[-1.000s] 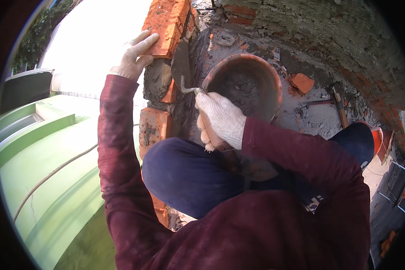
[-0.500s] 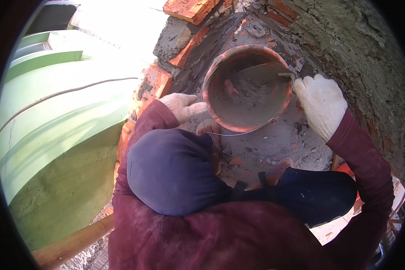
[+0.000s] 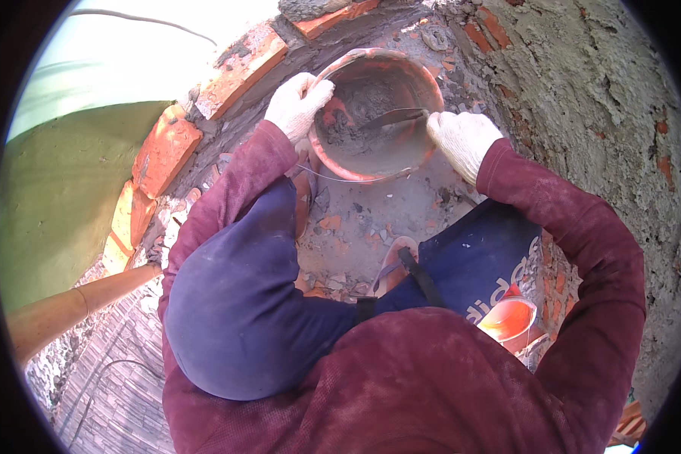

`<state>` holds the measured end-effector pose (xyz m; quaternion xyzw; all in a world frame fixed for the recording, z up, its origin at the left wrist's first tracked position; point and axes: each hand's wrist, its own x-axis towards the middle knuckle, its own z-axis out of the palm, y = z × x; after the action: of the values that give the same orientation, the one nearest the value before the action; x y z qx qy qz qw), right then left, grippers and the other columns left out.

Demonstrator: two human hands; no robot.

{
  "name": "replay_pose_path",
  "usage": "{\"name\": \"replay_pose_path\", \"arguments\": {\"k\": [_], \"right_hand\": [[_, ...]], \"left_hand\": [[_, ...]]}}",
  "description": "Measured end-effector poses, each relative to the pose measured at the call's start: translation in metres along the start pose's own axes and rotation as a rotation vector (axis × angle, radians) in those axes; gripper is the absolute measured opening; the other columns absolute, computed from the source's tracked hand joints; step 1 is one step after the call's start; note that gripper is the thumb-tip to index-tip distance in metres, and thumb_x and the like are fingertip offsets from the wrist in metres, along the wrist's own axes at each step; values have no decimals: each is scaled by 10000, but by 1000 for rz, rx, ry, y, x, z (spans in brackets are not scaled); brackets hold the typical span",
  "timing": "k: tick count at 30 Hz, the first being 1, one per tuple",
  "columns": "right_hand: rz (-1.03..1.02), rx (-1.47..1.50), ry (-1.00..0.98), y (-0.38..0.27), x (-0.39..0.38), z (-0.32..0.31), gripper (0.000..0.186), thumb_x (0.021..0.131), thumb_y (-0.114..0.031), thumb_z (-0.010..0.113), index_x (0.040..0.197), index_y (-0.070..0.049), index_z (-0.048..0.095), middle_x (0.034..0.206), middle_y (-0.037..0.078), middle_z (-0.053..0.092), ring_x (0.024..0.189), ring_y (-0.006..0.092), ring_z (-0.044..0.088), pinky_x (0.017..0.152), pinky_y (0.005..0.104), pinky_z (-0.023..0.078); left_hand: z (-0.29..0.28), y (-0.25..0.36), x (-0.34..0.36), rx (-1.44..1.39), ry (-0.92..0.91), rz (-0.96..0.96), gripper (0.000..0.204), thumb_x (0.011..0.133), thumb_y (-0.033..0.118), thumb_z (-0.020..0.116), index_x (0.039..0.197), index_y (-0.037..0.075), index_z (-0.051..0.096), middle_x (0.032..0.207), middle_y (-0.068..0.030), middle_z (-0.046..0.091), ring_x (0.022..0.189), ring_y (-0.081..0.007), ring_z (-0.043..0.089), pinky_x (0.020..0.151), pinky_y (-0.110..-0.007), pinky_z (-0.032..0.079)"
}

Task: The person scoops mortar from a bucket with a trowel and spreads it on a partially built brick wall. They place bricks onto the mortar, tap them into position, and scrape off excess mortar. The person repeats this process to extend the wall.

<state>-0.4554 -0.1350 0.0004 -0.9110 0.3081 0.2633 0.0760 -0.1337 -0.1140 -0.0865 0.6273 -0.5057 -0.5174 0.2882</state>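
An orange bucket (image 3: 321,151), smeared with grey, holds wet mortar (image 3: 362,102) and tips slightly toward me. My left hand (image 3: 299,104), in a white knit glove, is closed on its left rim, thumb and fingers on the edge. At the right side my gloved right hand (image 3: 463,140) is wrapped round the handle of a trowel. The trowel's blade (image 3: 393,118) reaches left into the bucket, edge-on over the mortar. The handle itself is mostly hidden by my fingers. A thin wire bail (image 3: 333,178) hangs at the bucket's near side.
Orange bricks (image 3: 166,151) form a low wall edge on the left, beside a green wall (image 3: 60,204). A rough mortared wall (image 3: 598,113) rises on the right. Rubble lies on the floor around my feet. A bamboo pole (image 3: 91,299) and a small orange container (image 3: 509,318) are nearer.
My left hand has moved from beside the bucket onto its rim and closed there. The trowel has turned edge-on within the bucket. The view has shifted, showing more of the near floor.
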Motion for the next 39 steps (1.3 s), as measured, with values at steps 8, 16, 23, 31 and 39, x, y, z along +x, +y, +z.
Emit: {"name": "replay_pose_path", "arguments": {"k": [8,16,23,31,39], "right_hand": [[150,-3,181,-7,52,-43,329,972,-126,608,1280,-12,621,1107,155,718,1022,308,744,823,411,605],[-10,-55,83,-40,18,72,359,946,-94,609,1261,79,597,1016,160,721,843,296,770,683,396,608],[174,193,318,-35,10,1,388,933,-98,635,1262,85,544,1023,224,724,838,348,773,685,447,611],[95,179,-36,-59,-10,37,441,931,-98,614,1304,127,543,960,197,738,844,341,788,712,435,625],[253,310,-324,-21,51,0,254,863,-58,661,1095,17,732,1034,236,765,973,398,762,781,462,604]], "left_hand": [[-13,20,19,209,-32,42,568,1026,571,575,1065,26,731,909,-165,695,852,-263,667,802,-402,522],[1,39,-1,169,-7,98,449,1003,485,651,946,44,709,856,-135,679,819,-257,656,772,-411,513],[3,53,5,178,-95,40,445,997,476,660,962,36,716,872,-158,687,834,-267,668,775,-411,514],[1,46,10,193,-121,109,448,991,475,670,966,31,722,853,-139,682,814,-242,657,767,-401,512],[0,53,-12,264,-175,184,373,1003,383,690,1007,11,719,861,-44,670,843,-131,619,778,-347,514]]}}
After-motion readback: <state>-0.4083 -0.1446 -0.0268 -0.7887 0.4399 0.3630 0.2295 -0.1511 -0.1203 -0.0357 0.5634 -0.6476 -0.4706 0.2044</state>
